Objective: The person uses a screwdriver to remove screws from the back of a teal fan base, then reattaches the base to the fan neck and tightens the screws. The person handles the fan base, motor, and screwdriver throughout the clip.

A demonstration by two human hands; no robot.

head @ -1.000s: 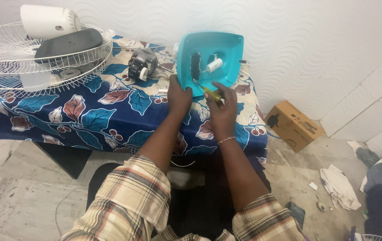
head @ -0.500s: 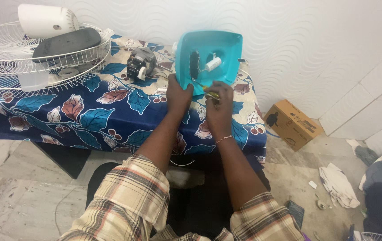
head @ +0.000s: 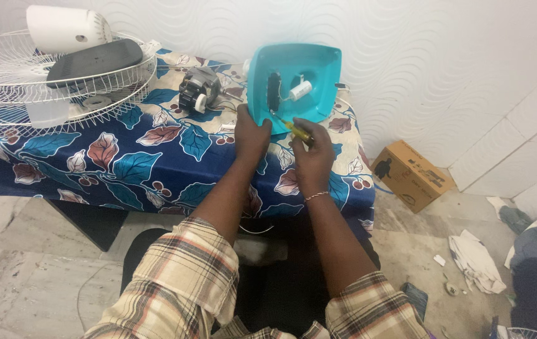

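Observation:
A turquoise plastic fan housing (head: 315, 66) stands tilted on edge on the table, its hollow side facing me. Inside it sit a black part (head: 273, 90) and a white cylinder (head: 301, 90) with thin wires. My left hand (head: 251, 135) grips the housing's lower left edge. My right hand (head: 313, 157) holds a yellow-handled screwdriver (head: 298, 131), its tip pointing up-left into the housing near the black part.
A fan motor (head: 199, 90) lies left of the housing on the blue floral tablecloth (head: 124, 163). A white wire fan guard (head: 17, 81) carries a dark blade piece (head: 96, 59) and a white cover (head: 61, 28). A cardboard box (head: 411, 176) and rags (head: 478, 260) lie on the floor at right.
Both hands and the housing keep nearly the same place; the screwdriver stays at the housing's lower inside. The camera view has shifted only slightly.

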